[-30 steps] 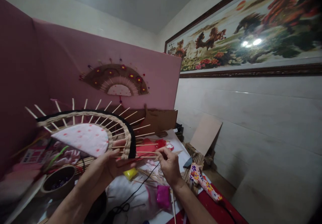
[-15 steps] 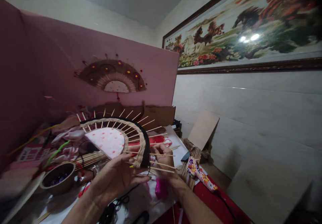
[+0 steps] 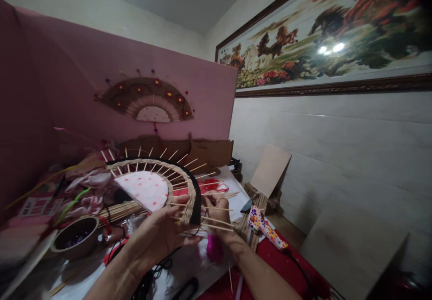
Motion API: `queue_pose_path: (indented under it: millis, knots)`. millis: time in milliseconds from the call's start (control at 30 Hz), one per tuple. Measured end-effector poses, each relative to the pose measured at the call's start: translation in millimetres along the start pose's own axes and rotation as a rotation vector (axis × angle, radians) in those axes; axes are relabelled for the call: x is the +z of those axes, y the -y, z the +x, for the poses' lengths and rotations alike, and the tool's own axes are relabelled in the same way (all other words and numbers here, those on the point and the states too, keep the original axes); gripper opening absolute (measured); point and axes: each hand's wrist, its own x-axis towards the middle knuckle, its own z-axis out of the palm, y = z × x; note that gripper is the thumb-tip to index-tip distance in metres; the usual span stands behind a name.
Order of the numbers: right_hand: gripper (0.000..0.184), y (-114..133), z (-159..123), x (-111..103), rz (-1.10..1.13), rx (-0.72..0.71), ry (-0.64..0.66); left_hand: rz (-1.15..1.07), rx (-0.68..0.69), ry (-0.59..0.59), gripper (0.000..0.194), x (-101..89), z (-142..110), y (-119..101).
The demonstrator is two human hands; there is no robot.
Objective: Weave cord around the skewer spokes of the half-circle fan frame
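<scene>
My left hand (image 3: 157, 232) is closed around the lower right end of a half-round woven fan (image 3: 187, 178). The fan has a white centre with red dots, a tan woven band, a black outer band and thin wooden sticks poking out like rays. Behind the sticks at the fan's right end, my right hand (image 3: 218, 212) has its fingers pinched together. A thin black cord (image 3: 195, 233) trails from the fan's end between the two hands and seems to run to the right fingers, which the sticks partly hide.
A finished-looking fan (image 3: 153, 114) hangs on the pink panel (image 3: 202, 79). At left stand a brown bowl (image 3: 76, 239) with purple beads and a green pipe cleaner (image 3: 74, 203). A flower-patterned glue gun (image 3: 266, 229) lies at right, near a magenta object (image 3: 215, 248) and scissors (image 3: 185, 288).
The view has shifted slightly, so the background sits a little further left and up. Both hands keep nearly the same place on the fan; the right fingers have moved a little.
</scene>
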Motion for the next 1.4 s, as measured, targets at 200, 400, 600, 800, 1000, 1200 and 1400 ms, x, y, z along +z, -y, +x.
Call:
queue_pose_path:
  millis: [200,400,600,800,1000,1200,1400]
  knots:
    - [0.025,1.5,0.2,0.8,-0.028,0.027,-0.062,0.022,0.030,-0.025,0.045,0.8,-0.5,-2.9]
    - [0.023,0.6,2.0,-2.1,-0.053,-0.071,-0.086,0.044,0.089,-0.064,0.047,0.2,-0.6,-5.6]
    - [0.023,4.0,0.4,-4.5,-0.087,-0.142,-0.126,0.047,0.097,-0.054,0.046,-3.1,-1.7,-6.7]
    - [0.024,13.3,-5.5,-7.5,-0.187,-0.196,-0.191,0.083,0.144,-0.089,0.049,-6.7,-3.5,-15.4]
    - [0.019,8.4,-8.8,-9.9,-0.201,-0.295,-0.282,0.098,0.179,-0.134,0.048,-4.9,-9.1,-26.9]
    - [0.018,5.0,-8.7,-12.6,-0.285,-0.361,-0.321,0.129,0.187,-0.111,0.050,1.9,-14.1,-32.0]
    - [0.019,3.0,-5.2,-13.5,-0.308,-0.348,-0.310,0.113,0.183,-0.110,0.049,-5.3,-11.7,-28.5]
